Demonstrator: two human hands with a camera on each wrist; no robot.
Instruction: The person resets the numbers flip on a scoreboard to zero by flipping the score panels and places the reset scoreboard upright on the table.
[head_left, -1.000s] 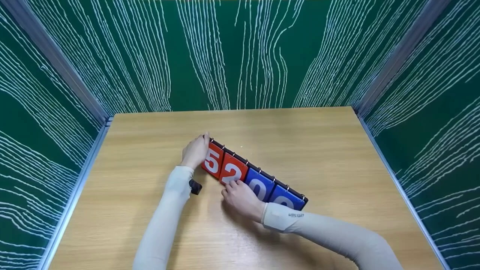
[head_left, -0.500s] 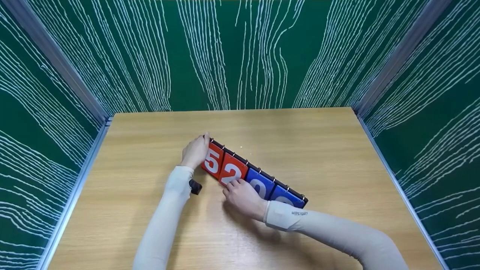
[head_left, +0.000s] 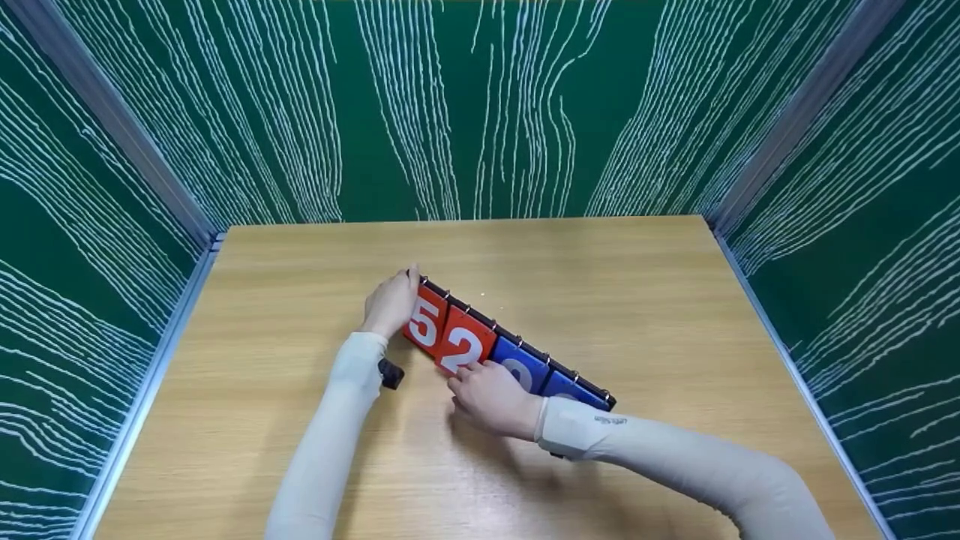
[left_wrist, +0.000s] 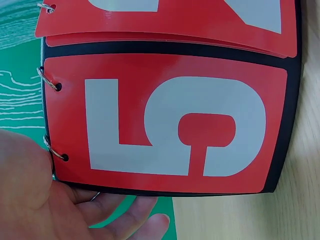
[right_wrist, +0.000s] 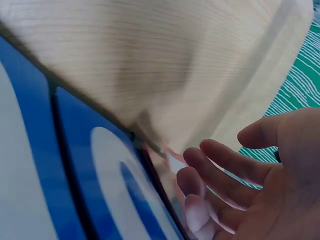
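A flip scoreboard (head_left: 469, 341) stands slanted on the table, its cards hanging from rings along a black top edge. Red cards read 5 and 2; the blue cards are partly covered by my right arm. My left hand (head_left: 391, 304) holds the board's upper left end. In the left wrist view that hand (left_wrist: 75, 205) is beside the rings, several fingers showing behind the board. My right hand (head_left: 495, 397) is at the lower edge of the red 2 card (head_left: 463, 341). Its loosely bent fingers (right_wrist: 220, 172) touch that edge in the right wrist view, the thumb apart.
The wooden table (head_left: 300, 277) surrounds the board. Green walls (head_left: 480, 112) with white wavy lines rise at the back and both sides, with metal posts (head_left: 142, 127) at the corners. A black strap piece (head_left: 391, 373) sits at my left wrist.
My right hand and forearm have shifted slightly to the right and upward in view, covering more of the blue cards. More of the 2 shows. My left hand has stayed in place.
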